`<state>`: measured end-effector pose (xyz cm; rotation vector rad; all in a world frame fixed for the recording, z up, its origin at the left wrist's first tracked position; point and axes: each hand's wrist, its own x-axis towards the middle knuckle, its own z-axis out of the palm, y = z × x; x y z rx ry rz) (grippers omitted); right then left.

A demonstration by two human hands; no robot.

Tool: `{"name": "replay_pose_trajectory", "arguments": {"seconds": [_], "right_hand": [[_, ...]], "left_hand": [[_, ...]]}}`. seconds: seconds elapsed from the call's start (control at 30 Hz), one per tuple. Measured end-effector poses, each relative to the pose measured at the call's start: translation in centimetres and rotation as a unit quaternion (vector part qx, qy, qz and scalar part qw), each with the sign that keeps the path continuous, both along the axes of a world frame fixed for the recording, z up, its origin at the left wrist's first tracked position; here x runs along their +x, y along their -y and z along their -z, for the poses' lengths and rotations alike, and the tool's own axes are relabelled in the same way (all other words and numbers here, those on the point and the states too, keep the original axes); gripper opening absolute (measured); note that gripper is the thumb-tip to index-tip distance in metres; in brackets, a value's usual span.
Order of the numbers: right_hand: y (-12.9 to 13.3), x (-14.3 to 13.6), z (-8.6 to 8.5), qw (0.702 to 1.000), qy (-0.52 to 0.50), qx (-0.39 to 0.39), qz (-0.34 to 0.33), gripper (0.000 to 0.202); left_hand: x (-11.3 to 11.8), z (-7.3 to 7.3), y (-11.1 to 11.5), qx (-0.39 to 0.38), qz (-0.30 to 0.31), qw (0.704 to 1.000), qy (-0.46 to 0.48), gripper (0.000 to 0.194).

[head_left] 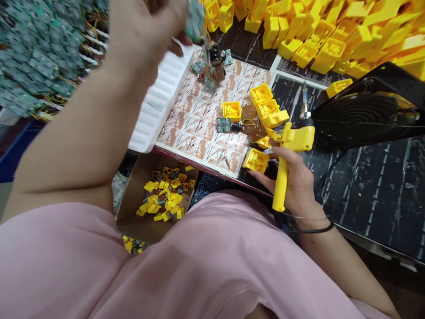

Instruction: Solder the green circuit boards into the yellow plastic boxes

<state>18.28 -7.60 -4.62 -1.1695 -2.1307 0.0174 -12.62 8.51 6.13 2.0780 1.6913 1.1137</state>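
Observation:
My left hand [149, 40], slightly blurred, is raised at the top and pinches a green circuit board [195, 20]. Wires and small parts dangle below that board, over the patterned work mat [195, 128]. At the table's front edge, my right hand [297, 179] is wrapped round a yellow soldering gun [295, 139] whose metal tip points away from me. Fingers of the same hand also touch an open yellow plastic housing [255, 160]. Beside it lie more yellow housings [267, 110], brown boards [258, 133] and a small green board [223, 125] with wires.
Yellow housings [318, 35] are heaped at the back right, near a black fan [361, 110]. Green boards [40, 57] pile up at the left. A white ridged foam tray [156, 106] borders the mat. Below the edge, a cardboard box [131, 199] holds yellow pieces.

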Motion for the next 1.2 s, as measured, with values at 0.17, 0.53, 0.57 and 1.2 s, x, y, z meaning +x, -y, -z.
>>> {"name": "replay_pose_trajectory", "arguments": {"seconds": [0.17,0.53,0.57,1.2], "right_hand": [[0.7,-0.9,-0.2,0.999,0.029,0.004,-0.035,0.047],[0.1,-0.8,-0.3,0.996,0.000,0.005,-0.094,0.053],[0.2,-0.7,-0.6,0.996,-0.016,0.004,-0.085,0.055],[5.2,5.1,-3.6,0.987,-0.143,0.012,0.079,0.056]], "left_hand": [[0.3,5.5,8.8,0.112,0.101,0.973,-0.172,0.029],[-0.5,8.5,17.0,0.073,0.178,0.936,-0.296,0.021],[0.0,7.9,17.2,0.083,0.160,0.936,-0.303,0.019],[5.3,8.8,15.9,-0.061,0.166,0.972,-0.155,0.019]]}}
